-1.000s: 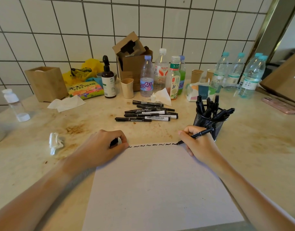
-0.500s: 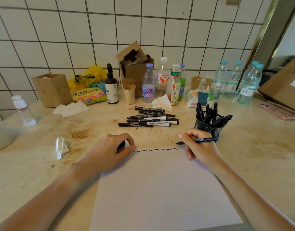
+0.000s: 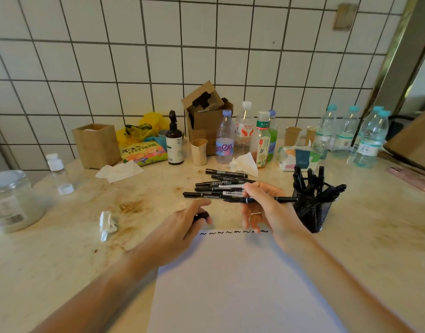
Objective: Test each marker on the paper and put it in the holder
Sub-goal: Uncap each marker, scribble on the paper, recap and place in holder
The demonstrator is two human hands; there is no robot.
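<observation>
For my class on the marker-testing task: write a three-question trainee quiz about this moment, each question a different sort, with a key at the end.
1. True or false: the right hand holds a marker roughly level above the top edge of the paper.
2. Multiple choice: where does the mesh holder stand? A) right of the paper, B) left of the paper, C) on the paper.
3. Fill in: the left hand grips a small black ____, probably.

Key
1. True.
2. A.
3. Cap; it is mostly hidden by the fingers, so this is a likely reading.
</observation>
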